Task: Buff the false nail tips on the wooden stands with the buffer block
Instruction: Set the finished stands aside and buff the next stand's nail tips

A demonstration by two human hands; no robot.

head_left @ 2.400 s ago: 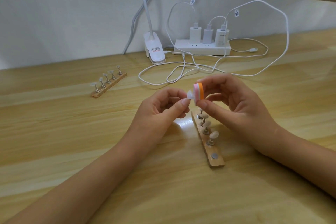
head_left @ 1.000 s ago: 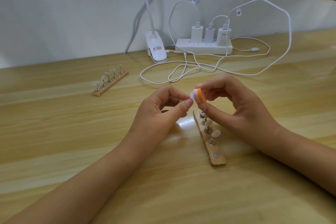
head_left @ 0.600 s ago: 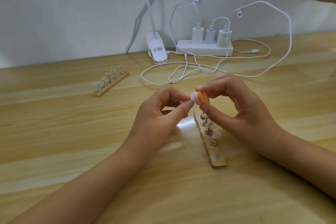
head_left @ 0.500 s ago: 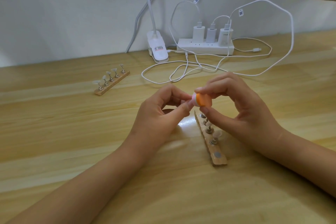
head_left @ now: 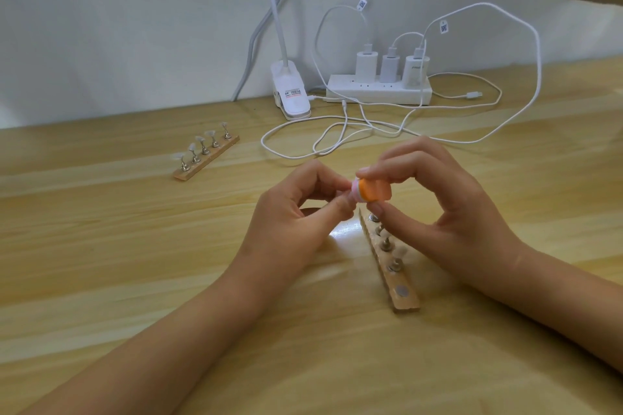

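Head: spongy orange buffer block (head_left: pixel 376 194) in right hand (head_left: pixel 455 212) pinch, nail tip (head_left: pixel 349 193) in left hand (head_left: pixel 296 222) pinch

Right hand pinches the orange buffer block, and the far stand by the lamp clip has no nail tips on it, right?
Not quite. The head view shows the far stand carrying five nail tips on its posts. The right hand does pinch the orange buffer block.

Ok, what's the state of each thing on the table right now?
Left hand: pinches nail tip, mostly hidden.
Right hand: grips buffer block, pressed to the tip.
Near stand: nearest slot bare.
Far stand: five tips mounted.
Power strip: three chargers plugged in.
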